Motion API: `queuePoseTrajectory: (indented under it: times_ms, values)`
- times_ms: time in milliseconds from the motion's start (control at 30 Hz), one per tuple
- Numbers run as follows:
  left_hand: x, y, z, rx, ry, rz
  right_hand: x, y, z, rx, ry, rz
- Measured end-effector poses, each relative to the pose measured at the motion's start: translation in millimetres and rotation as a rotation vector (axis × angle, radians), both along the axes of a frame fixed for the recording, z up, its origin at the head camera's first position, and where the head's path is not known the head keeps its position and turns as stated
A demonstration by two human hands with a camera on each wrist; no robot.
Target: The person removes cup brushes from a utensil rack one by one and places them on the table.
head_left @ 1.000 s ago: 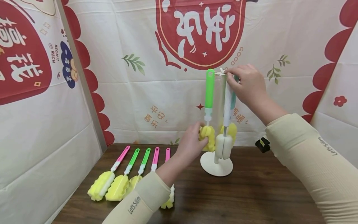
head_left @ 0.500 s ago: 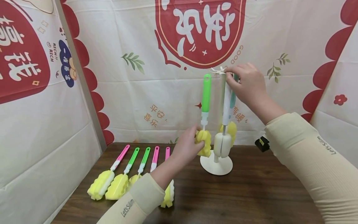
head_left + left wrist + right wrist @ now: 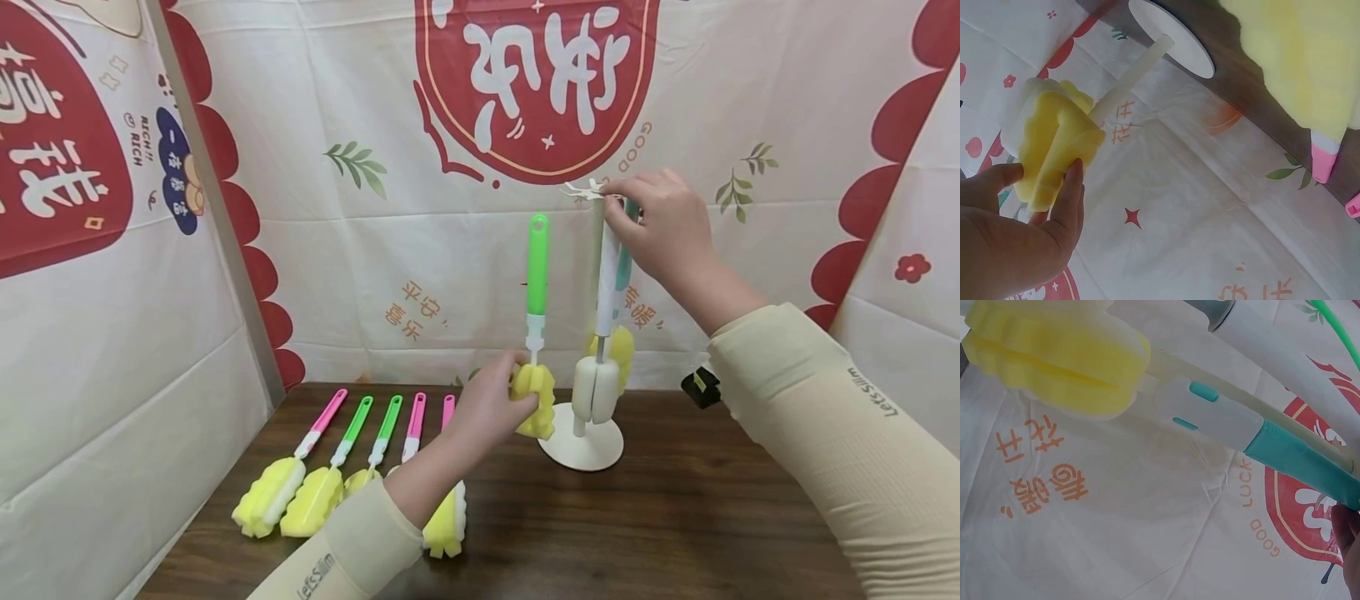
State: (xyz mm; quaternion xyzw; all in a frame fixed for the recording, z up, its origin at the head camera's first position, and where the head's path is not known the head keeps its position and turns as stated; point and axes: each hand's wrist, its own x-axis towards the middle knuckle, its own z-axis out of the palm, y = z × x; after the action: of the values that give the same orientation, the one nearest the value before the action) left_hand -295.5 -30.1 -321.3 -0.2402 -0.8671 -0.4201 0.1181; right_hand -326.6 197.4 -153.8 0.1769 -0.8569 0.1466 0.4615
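My left hand [image 3: 486, 406] pinches the yellow sponge head of a green-handled bottle brush [image 3: 537, 267] between thumb and fingers; the brush stands upright, its handle apart from the stand. The same yellow sponge [image 3: 1060, 140] shows in the left wrist view. At the top of the white brush stand [image 3: 558, 450], my right hand [image 3: 663, 221] grips beside the hooks, partly covering them. A white-handled brush [image 3: 607, 283] with a white sponge hangs there. Behind it hangs a teal-handled brush [image 3: 1297, 456] with a yellow sponge; its handle end lies by my right fingertips.
Several sponge brushes with pink and green handles [image 3: 386, 429] lie in a row at the left of the brown table [image 3: 600, 533]. A small black object [image 3: 701, 387] sits at the back right. Printed cloth [image 3: 375, 275] hangs behind and at the sides.
The green-handled brush has come away from the stand's hook, moving left and down with my left hand. My right hand stays at the stand's top.
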Motion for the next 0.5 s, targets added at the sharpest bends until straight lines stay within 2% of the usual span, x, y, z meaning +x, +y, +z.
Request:
queuePoseTrajectory:
  times_ms: [133,500]
  values:
    - [2.2,-3.5,-1.3,-0.010,-0.006,0.007,0.1,0.3,-1.1,-0.007,-0.002,0.001]
    - [4.8,-11.7,-6.8,0.016,-0.080,0.010,-0.5,-0.1,-1.4,-0.018,0.003,0.006]
